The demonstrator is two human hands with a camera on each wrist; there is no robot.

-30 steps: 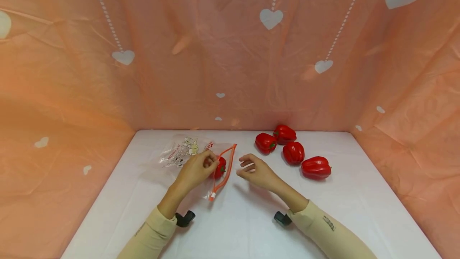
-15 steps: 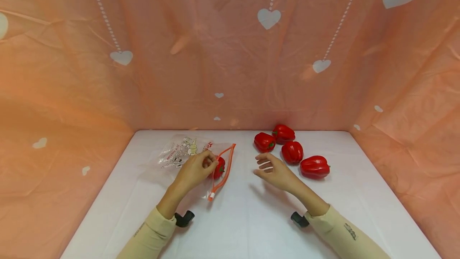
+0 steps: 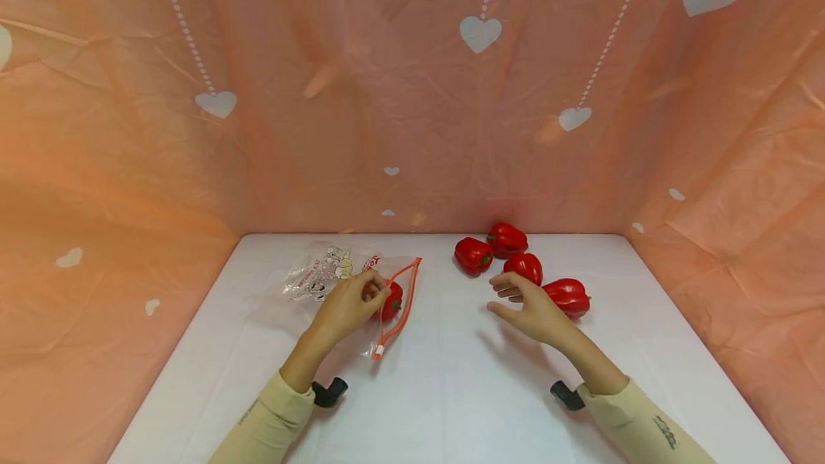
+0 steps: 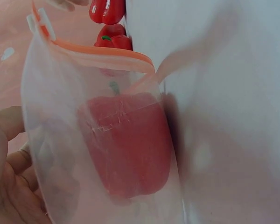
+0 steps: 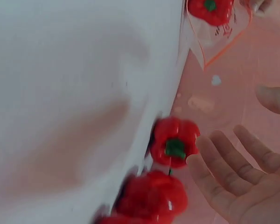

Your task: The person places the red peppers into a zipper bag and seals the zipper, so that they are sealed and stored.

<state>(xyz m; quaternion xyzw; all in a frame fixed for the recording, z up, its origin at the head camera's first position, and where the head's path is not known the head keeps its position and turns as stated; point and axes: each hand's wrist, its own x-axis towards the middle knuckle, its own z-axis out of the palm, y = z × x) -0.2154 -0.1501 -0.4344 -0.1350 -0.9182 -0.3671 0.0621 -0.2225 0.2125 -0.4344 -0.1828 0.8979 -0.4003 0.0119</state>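
A clear plastic zip bag with an orange seal and printed pictures lies on the left of the table, its mouth parted towards the right. Inside, close to the mouth, is one red bell pepper, seen through the film in the left wrist view. My left hand pinches the bag's upper edge beside this pepper. My right hand hovers empty with fingers loosely bent, partly covering two loose bell peppers, the middle one and the rightmost one. Whether it touches them cannot be told.
Two more red bell peppers, the left one and the back one, sit near the table's back edge. An orange-pink cloth with white hearts walls off the back and both sides of the white table.
My right hand has moved right, away from the bag and over to the loose bell peppers. The left hand keeps its pinch on the bag, and the peppers have stayed in place.
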